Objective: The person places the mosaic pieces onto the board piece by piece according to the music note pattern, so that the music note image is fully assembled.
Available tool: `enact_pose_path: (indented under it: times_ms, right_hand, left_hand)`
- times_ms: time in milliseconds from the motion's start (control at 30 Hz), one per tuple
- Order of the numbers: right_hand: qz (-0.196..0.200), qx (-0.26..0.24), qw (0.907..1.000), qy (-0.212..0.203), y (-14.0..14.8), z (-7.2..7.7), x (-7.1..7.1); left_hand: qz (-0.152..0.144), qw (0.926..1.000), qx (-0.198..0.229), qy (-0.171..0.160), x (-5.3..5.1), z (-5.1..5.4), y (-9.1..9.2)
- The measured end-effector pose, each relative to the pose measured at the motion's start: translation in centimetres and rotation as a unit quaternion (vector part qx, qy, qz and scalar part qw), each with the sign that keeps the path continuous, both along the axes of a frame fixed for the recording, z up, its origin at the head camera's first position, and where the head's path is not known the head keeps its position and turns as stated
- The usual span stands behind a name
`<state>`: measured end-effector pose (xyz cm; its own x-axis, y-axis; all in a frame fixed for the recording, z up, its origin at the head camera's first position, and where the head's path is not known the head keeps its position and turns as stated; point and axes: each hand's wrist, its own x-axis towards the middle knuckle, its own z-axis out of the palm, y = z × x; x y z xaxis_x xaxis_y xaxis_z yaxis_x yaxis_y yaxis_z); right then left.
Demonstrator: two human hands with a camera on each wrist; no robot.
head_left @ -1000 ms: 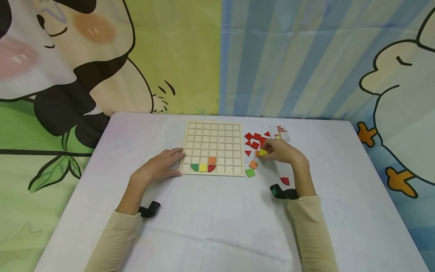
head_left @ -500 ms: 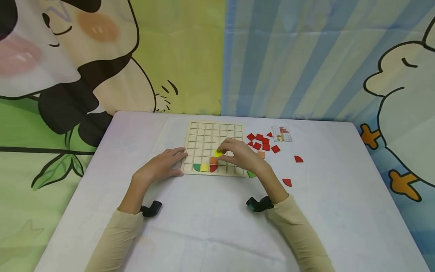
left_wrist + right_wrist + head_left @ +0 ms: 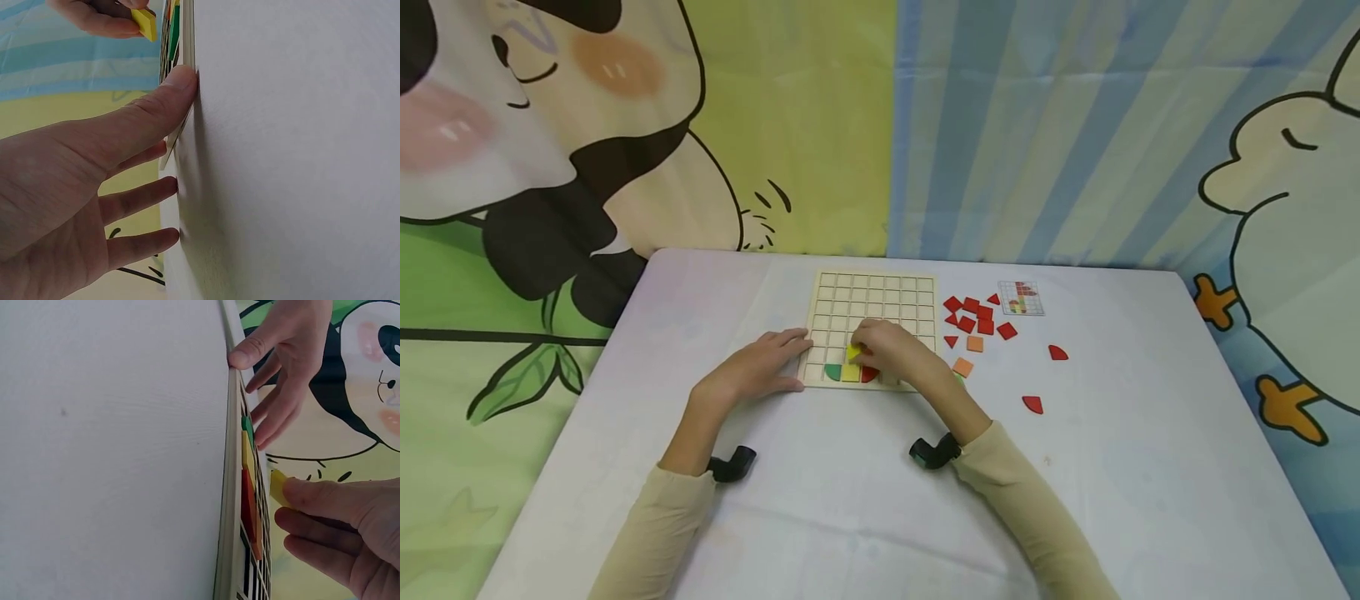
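Note:
A wooden grid board (image 3: 872, 300) lies on the white-covered table. Along its near row sit a green quarter-round tile (image 3: 832, 372), a yellow square tile (image 3: 850, 374) and a red quarter-round tile (image 3: 869, 375). An orange tile (image 3: 257, 540) behind the red one shows in the right wrist view. My right hand (image 3: 895, 353) pinches another yellow tile (image 3: 279, 487) between thumb and fingers, just above the board behind that row. With fingers extended, my left hand (image 3: 752, 367) touches the board's left edge; its thumb (image 3: 178, 78) rests at the near corner.
Right of the board lie several red squares and triangles (image 3: 985, 313), two orange squares (image 3: 975, 344) and a green tile mostly hidden by the right arm. Two red quarter-rounds (image 3: 1057, 353) lie farther right. A printed grid card (image 3: 1022, 298) lies at the back.
My right hand has carried the yellow tile left from the loose pieces to over the board, then farther left and nearer the front row. The left hand stays at the board's edge.

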<state>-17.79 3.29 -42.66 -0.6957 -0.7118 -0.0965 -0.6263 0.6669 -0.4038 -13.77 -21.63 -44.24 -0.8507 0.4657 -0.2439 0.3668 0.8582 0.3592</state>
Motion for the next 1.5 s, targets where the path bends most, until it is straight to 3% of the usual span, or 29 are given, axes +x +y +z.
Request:
enact_pose_path:
  times_ms: [400, 767, 1133, 1500]
  right_hand:
    - [-0.01, 0.021, 0.9997, -0.011, -1.1, -0.8, 0.0]
    - [-0.02, 0.0, 0.9998, 0.005, -0.8, -1.1, 0.3]
    - [-0.005, -0.006, 0.9998, 0.021, -0.7, -1.3, 0.2]
    - [-0.004, -0.034, 0.9994, 0.006, -0.4, -1.6, -0.1]
  left_hand:
    - [0.0, 1.0, 0.003, -0.001, 0.1, -0.1, -0.1]
    - [-0.009, 0.9999, -0.003, 0.011, 0.1, 0.2, 0.1]
    - [-0.004, 1.0, -0.001, 0.007, 0.1, 0.2, 0.1]
    - [-0.002, 1.0, 0.002, 0.009, 0.1, 0.1, 0.1]
